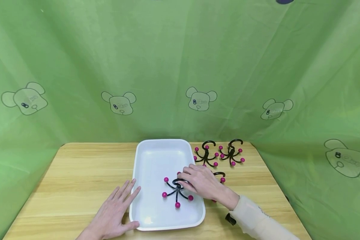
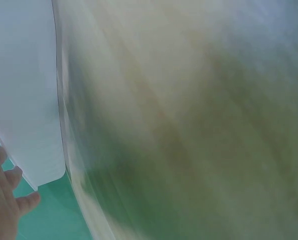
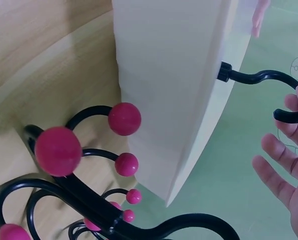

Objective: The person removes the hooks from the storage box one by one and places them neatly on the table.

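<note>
My right hand (image 1: 202, 181) pinches the curved top of a black hanging hook rack (image 1: 178, 189) whose several thin arms end in pink balls. In the head view, this rack overlaps the inside of a white rectangular tray (image 1: 151, 160). The right wrist view shows the hook's curve (image 3: 261, 77) between thumb and fingers (image 3: 276, 150), its lower part hidden behind the tray wall. On the tray's left side, my left hand (image 1: 114, 211) rests with fingers spread, fingertips and thumb at the rim. A second rack (image 1: 219, 173) lies partly hidden behind my right hand.
Two more black racks, one nearer the tray (image 1: 206, 153) and one farther right (image 1: 232, 153), stand on the wooden table (image 1: 87, 180) at the back right. A small black object (image 1: 230, 219) shows beside my right sleeve. A green curtain (image 1: 159, 66) surrounds the table's back and sides.
</note>
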